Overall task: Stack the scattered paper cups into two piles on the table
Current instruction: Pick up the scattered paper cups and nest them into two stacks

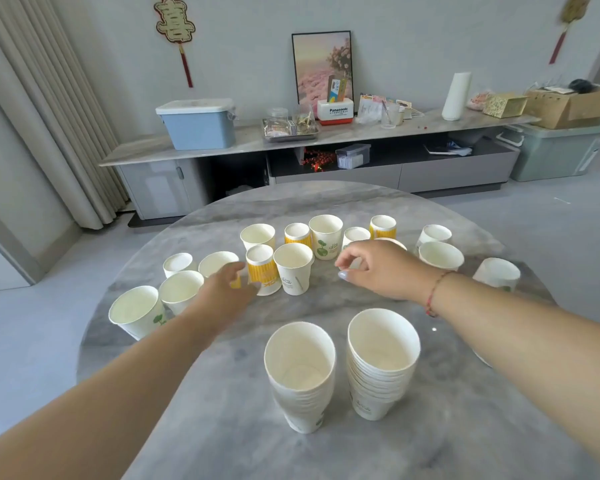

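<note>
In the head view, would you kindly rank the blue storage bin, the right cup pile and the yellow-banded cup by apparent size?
1. Right cup pile, though nearness inflates it.
2. Blue storage bin, farther off.
3. Yellow-banded cup.

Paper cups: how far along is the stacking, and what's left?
Two piles already stand near the front edge, a left pile and a right pile. The left hand reaches at a yellow-banded cup; the right hand hovers, holding nothing. Well over a dozen loose cups remain on the table.

Both arms stretched forward, left hand (227,289) loosely spread, right hand (378,268) with fingers loosely curled
</note>
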